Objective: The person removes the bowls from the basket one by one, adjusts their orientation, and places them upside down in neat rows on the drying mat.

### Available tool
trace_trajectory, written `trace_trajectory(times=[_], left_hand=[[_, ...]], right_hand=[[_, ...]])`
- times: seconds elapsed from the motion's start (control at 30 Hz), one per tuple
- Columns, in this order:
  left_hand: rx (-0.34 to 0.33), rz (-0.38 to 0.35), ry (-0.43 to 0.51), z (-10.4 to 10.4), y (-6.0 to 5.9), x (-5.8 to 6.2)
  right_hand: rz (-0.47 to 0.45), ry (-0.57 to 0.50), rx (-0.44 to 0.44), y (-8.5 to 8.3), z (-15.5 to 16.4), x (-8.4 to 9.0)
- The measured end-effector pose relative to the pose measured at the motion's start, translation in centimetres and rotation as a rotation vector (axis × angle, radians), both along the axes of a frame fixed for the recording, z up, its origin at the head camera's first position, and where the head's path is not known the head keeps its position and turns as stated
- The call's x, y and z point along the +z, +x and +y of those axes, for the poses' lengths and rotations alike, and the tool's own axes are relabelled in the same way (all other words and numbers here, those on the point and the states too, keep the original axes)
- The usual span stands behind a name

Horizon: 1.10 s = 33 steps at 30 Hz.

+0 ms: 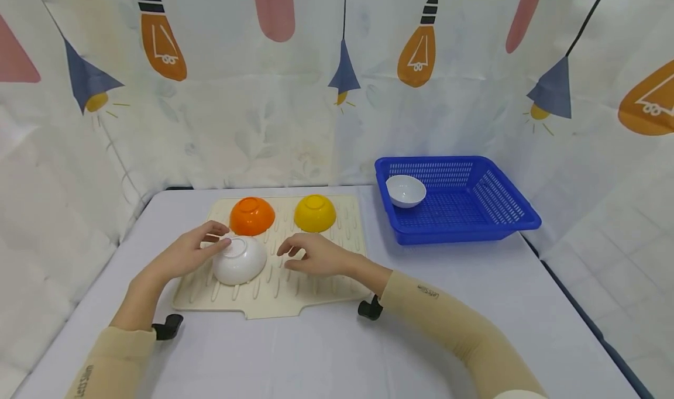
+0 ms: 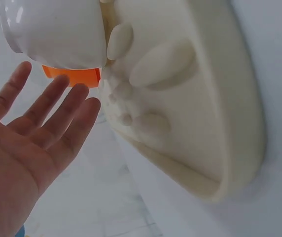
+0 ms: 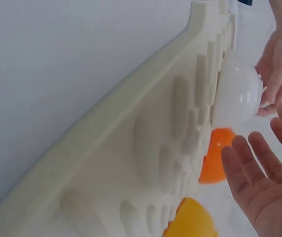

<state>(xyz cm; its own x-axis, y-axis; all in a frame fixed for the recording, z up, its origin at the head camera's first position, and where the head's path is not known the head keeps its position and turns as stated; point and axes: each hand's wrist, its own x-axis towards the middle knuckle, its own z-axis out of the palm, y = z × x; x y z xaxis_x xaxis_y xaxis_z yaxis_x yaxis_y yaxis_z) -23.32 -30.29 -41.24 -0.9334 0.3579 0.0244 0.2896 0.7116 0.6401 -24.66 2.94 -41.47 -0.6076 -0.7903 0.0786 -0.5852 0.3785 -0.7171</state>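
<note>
A white bowl [image 1: 240, 262] lies upside down on the front left of a cream drying mat [image 1: 274, 305] with raised ridges. Beside its left side is my left hand [image 1: 188, 251], thumb near the bowl's base ring; the left wrist view shows loosely extended fingers [image 2: 57, 116]. To the right of the bowl, my right hand [image 1: 318, 255] hovers above the mat with relaxed fingers, holding nothing. Behind the white bowl sit an upturned orange bowl [image 1: 252, 216] and an upturned yellow bowl [image 1: 315, 213].
A blue perforated basket [image 1: 458, 235] stands at the back right of the white-covered table [image 1: 326, 358]. In its left end rests another white bowl [image 1: 406, 191], opening upward. A curtain printed with lamps and bulbs [image 1: 221, 130] hangs behind the table.
</note>
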Motion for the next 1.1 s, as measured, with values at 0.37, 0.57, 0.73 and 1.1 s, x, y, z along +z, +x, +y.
trace_trajectory(times=[0.37,0.57,0.73,1.1], left_hand=[[0.174,-0.049,0.000,-1.2,-0.7,0.0],[0.268,-0.169,0.078,-1.9,-0.5,0.1],[0.305,-0.244,0.138,-2.9,-0.4,-0.3],[0.362,-0.399,0.150,-4.8,-0.7,-0.5]], right_hand=[[-0.010,-0.020,0.016,0.2,2.5,1.7],[-0.012,-0.009,-0.022,0.3,3.7,2.4],[-0.007,-0.018,-0.031,0.1,4.5,2.7],[-0.014,-0.096,-0.098,-0.7,6.9,4.5]])
